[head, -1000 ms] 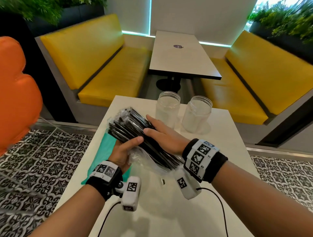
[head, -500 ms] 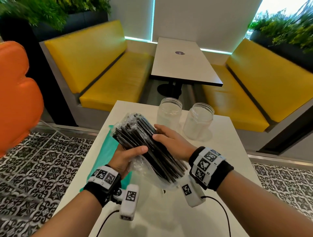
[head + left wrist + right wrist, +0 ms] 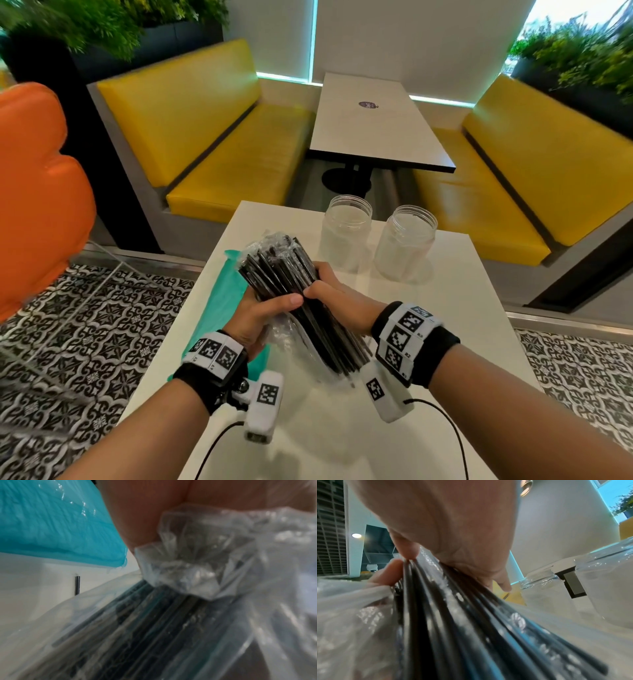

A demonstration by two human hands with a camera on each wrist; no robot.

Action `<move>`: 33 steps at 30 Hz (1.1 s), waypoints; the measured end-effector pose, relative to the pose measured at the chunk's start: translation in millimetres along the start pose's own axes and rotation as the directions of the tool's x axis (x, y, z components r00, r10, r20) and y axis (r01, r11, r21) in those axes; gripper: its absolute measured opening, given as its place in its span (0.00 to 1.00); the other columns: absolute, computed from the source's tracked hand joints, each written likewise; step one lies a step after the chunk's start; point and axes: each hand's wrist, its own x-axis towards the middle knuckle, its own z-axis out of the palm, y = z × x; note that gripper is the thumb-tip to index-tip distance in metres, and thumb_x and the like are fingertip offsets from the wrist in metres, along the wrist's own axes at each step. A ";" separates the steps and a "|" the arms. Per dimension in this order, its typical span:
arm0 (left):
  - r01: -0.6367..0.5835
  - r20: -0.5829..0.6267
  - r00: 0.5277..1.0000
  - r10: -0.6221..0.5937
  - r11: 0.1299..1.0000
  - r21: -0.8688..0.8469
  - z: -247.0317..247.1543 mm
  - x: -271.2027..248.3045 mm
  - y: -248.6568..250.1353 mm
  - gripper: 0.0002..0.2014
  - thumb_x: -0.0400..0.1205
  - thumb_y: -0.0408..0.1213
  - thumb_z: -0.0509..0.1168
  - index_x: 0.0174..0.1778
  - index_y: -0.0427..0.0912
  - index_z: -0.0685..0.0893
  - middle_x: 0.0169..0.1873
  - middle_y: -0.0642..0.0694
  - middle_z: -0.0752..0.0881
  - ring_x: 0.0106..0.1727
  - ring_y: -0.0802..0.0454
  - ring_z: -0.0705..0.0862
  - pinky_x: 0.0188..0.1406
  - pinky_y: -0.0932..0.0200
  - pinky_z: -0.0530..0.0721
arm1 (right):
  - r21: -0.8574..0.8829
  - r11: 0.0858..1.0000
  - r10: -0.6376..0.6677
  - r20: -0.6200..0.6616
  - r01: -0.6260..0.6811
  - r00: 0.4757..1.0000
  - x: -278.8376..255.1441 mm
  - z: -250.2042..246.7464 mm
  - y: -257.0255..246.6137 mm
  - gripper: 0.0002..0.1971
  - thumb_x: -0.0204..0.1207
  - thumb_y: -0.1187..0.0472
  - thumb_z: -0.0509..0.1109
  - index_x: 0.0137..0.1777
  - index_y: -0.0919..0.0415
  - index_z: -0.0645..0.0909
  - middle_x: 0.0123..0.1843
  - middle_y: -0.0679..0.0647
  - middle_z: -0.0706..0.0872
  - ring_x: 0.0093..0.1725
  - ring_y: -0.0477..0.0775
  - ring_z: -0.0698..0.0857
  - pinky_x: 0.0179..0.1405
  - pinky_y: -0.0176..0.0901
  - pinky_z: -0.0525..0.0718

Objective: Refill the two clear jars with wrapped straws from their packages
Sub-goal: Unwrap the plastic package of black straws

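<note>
Drawing the black wrapped straws from their clear bag, both the left hand and right hand clasp the bundle above the tabletop's middle, so next it likely needs upending into a jar at the far edge.

Two open jars stand side by side at the table's far edge; bare tabletop lies right; a teal package blocks the left.

- My left hand: fingers hidden behind the bundle of black wrapped straws.
- Teal package: partly covered by my left hand and the bundle.
- Left wrist view: clear bag blurred; straw count indeterminable.
- My right hand: cut off at the top edge.
</note>
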 end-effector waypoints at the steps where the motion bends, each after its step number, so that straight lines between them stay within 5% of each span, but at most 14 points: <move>1: 0.006 0.006 1.000 -0.006 1.000 -0.002 -0.1 0.0 0.6 0.51 0.51 0.44 0.89 0.71 0.34 0.80 0.60 0.32 0.90 0.63 0.32 0.88 0.63 0.37 0.85 | 0.006 1.000 -0.003 0.015 0.003 1.000 -0.6 -1.2 1.5 0.44 0.59 0.34 0.60 0.76 0.51 0.59 0.71 0.55 0.73 0.70 0.57 0.75 0.74 0.62 0.74; 5: 0.014 0.010 1.000 -0.014 1.000 0.004 2.2 2.9 1.8 0.55 0.50 0.48 0.90 0.74 0.36 0.78 0.63 0.32 0.88 0.64 0.33 0.88 0.59 0.40 0.87 | 0.030 0.998 -0.055 0.065 0.053 0.996 -6.3 -6.5 1.6 0.35 0.64 0.47 0.71 0.70 0.50 0.60 0.64 0.50 0.75 0.66 0.50 0.77 0.68 0.47 0.80; 8: 0.015 0.011 1.000 -0.015 1.000 -0.015 6.4 6.6 2.3 0.52 0.50 0.43 0.90 0.72 0.37 0.80 0.60 0.33 0.90 0.60 0.36 0.90 0.49 0.46 0.91 | -0.069 0.994 -0.078 0.095 0.085 0.992 -8.5 -10.3 10.7 0.51 0.62 0.56 0.82 0.79 0.55 0.53 0.69 0.51 0.70 0.70 0.51 0.74 0.69 0.47 0.80; 12: 0.007 0.023 1.000 -0.008 1.000 0.028 11.9 10.7 1.6 0.41 0.55 0.38 0.84 0.67 0.39 0.83 0.54 0.38 0.93 0.58 0.37 0.91 0.46 0.48 0.91 | -0.246 0.965 -0.092 0.004 0.090 0.996 -5.6 -8.6 23.7 0.64 0.51 0.47 0.89 0.80 0.45 0.47 0.74 0.50 0.68 0.73 0.51 0.73 0.73 0.50 0.78; 16: 0.005 0.025 1.000 -0.006 0.999 0.044 16.1 14.2 7.0 0.51 0.51 0.44 0.88 0.73 0.40 0.78 0.61 0.34 0.90 0.54 0.42 0.93 0.42 0.50 0.92 | -0.159 0.984 -0.098 -0.093 0.082 0.991 -4.1 -9.8 29.5 0.51 0.61 0.59 0.84 0.76 0.52 0.52 0.65 0.56 0.76 0.61 0.54 0.83 0.60 0.54 0.87; 19: 0.016 -0.001 1.000 -0.016 0.999 0.030 15.6 15.8 12.6 0.52 0.51 0.54 0.86 0.71 0.40 0.79 0.61 0.34 0.88 0.42 0.52 0.94 0.33 0.56 0.90 | -0.109 0.990 -0.101 -0.134 0.087 0.986 -2.6 -12.7 32.8 0.45 0.66 0.63 0.81 0.75 0.55 0.53 0.60 0.56 0.80 0.56 0.54 0.86 0.56 0.51 0.89; 22: 0.079 -0.003 0.997 -0.079 0.997 -0.004 8.6 18.1 14.6 0.43 0.54 0.66 0.83 0.65 0.51 0.89 0.64 0.39 0.89 0.58 0.45 0.91 0.54 0.45 0.90 | -0.066 0.994 -0.095 -0.194 0.083 0.976 -0.6 -16.1 37.6 0.42 0.69 0.62 0.79 0.74 0.54 0.54 0.58 0.56 0.83 0.54 0.54 0.88 0.56 0.54 0.89; 25: 0.056 -0.070 0.996 -0.058 0.998 -0.029 -2.5 16.6 5.6 0.60 0.47 0.67 0.85 0.78 0.56 0.75 0.71 0.45 0.84 0.70 0.44 0.84 0.67 0.41 0.83 | 0.013 0.994 -0.105 -0.259 0.112 0.960 -1.1 -19.8 37.7 0.37 0.73 0.64 0.77 0.71 0.53 0.54 0.59 0.57 0.83 0.55 0.55 0.88 0.53 0.49 0.90; 28: 0.019 0.006 1.000 -0.021 0.974 0.226 -3.0 7.9 -11.1 0.70 0.44 0.58 0.90 0.84 0.58 0.63 0.75 0.50 0.79 0.72 0.50 0.81 0.71 0.45 0.78 | 0.030 0.988 -0.128 -0.354 0.149 0.926 2.3 -19.0 35.8 0.41 0.72 0.62 0.76 0.74 0.50 0.50 0.64 0.57 0.79 0.61 0.54 0.85 0.60 0.51 0.87; 30: 0.003 0.045 0.999 -0.028 0.881 0.473 4.9 4.6 -21.3 0.75 0.43 0.58 0.90 0.85 0.59 0.56 0.78 0.55 0.76 0.77 0.53 0.76 0.78 0.45 0.74 | 0.010 0.990 -0.127 -0.391 0.142 0.912 5.3 -15.2 33.4 0.46 0.66 0.54 0.76 0.75 0.41 0.47 0.70 0.56 0.73 0.67 0.54 0.80 0.68 0.55 0.83; 33: -0.005 -0.001 1.000 0.007 0.765 0.644 20.8 7.7 -32.8 0.79 0.43 0.59 0.90 0.87 0.48 0.51 0.77 0.53 0.77 0.79 0.54 0.76 0.80 0.43 0.75 | -0.018 0.997 -0.076 -0.388 0.075 0.919 7.7 -4.9 26.7 0.52 0.64 0.49 0.75 0.79 0.39 0.41 0.76 0.54 0.63 0.75 0.57 0.71 0.76 0.58 0.74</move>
